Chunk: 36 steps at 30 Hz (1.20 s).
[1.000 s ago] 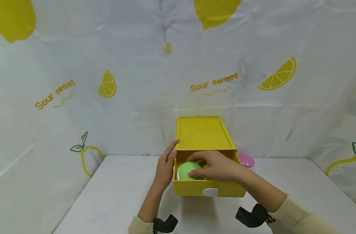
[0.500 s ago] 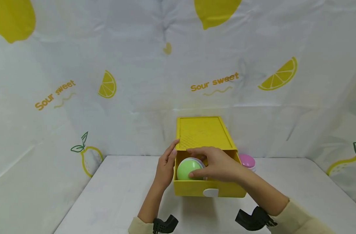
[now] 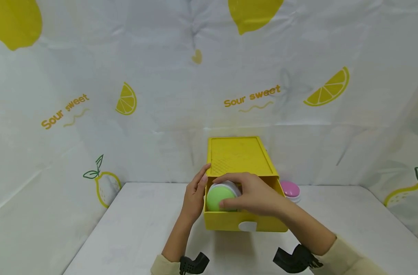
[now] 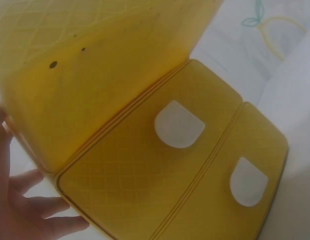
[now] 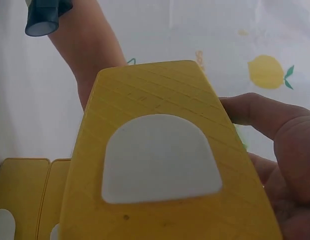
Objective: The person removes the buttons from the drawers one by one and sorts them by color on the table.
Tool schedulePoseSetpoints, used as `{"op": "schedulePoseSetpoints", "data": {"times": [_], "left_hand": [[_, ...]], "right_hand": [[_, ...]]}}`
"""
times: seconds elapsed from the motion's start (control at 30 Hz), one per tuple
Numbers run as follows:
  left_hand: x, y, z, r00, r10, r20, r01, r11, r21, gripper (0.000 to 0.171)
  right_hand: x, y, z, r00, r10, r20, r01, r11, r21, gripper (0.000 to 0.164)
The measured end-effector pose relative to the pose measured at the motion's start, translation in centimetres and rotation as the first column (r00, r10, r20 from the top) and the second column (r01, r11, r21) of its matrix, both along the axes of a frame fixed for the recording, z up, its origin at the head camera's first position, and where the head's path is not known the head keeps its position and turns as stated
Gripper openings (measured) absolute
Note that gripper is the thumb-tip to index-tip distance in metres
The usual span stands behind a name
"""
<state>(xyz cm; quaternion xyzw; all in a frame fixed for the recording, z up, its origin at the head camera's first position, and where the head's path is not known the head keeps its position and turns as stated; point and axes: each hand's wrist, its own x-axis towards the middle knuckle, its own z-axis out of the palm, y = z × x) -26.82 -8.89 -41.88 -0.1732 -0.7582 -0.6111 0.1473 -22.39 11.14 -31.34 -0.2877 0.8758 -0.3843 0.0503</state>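
In the head view, a yellow mini drawer cabinet (image 3: 241, 154) stands at the table's back with its top drawer (image 3: 226, 221) pulled out. My right hand (image 3: 258, 193) reaches into that drawer and holds a round green-and-white container (image 3: 218, 199), thumb on the green face and fingers over the white rim. The container is tilted, its green side facing me. My left hand (image 3: 194, 196) rests along the cabinet's left side, fingers fairly straight. The left wrist view shows left fingertips (image 4: 55, 205) touching the cabinet's edge. In the right wrist view, the drawer front hides the container almost wholly.
A pink-topped round container (image 3: 290, 189) stands right of the cabinet. Lower drawers with white knobs (image 4: 179, 125) are shut below the open one. A white lemon-print sheet (image 3: 174, 99) hangs behind the white table (image 3: 133, 229).
My right hand has tipped the green-and-white container up, so more of its white rim shows behind the green face. It has shifted slightly left. The left hand stays in place.
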Motion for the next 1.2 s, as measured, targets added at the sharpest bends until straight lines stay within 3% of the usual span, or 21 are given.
{"op": "schedulePoseSetpoints", "data": {"times": [0.13,0.33,0.53,0.73,0.93,1.07,1.2], "left_hand": [[0.0,0.0,0.1,1.000,-0.012,0.000,0.012,0.999,0.030,0.042],[0.1,0.2,0.1,1.000,-0.022,0.003,0.021,0.998,0.057,0.042],[0.1,0.2,0.0,0.999,-0.028,-0.025,0.029,0.999,0.041,0.044],[0.0,0.2,0.0,0.999,-0.026,-0.031,0.027,0.999,0.040,0.044],[-0.1,0.1,-0.1,0.999,-0.026,-0.033,0.028,0.999,0.036,0.043],[-0.2,0.0,-0.1,0.999,-0.034,-0.024,0.035,0.999,0.037,0.043],[0.0,0.0,-0.1,0.999,-0.042,-0.023,0.043,0.998,0.038,0.043]], "right_hand": [[0.1,0.7,0.2,0.997,-0.070,0.023,0.072,0.990,-0.123,0.045],[0.2,2.7,0.4,0.997,-0.075,0.029,0.080,0.946,-0.314,0.048],[1.3,5.5,0.6,0.982,-0.187,-0.018,0.167,0.912,-0.375,0.049],[1.7,9.0,-0.3,0.947,-0.317,-0.055,0.265,0.863,-0.429,0.049],[1.6,12.5,-1.8,0.934,-0.357,0.003,0.305,0.794,-0.526,0.049],[1.4,14.5,-3.1,0.911,-0.410,0.047,0.368,0.757,-0.541,0.049],[1.3,16.1,-4.6,0.898,-0.422,0.127,0.408,0.687,-0.601,0.046]]}}
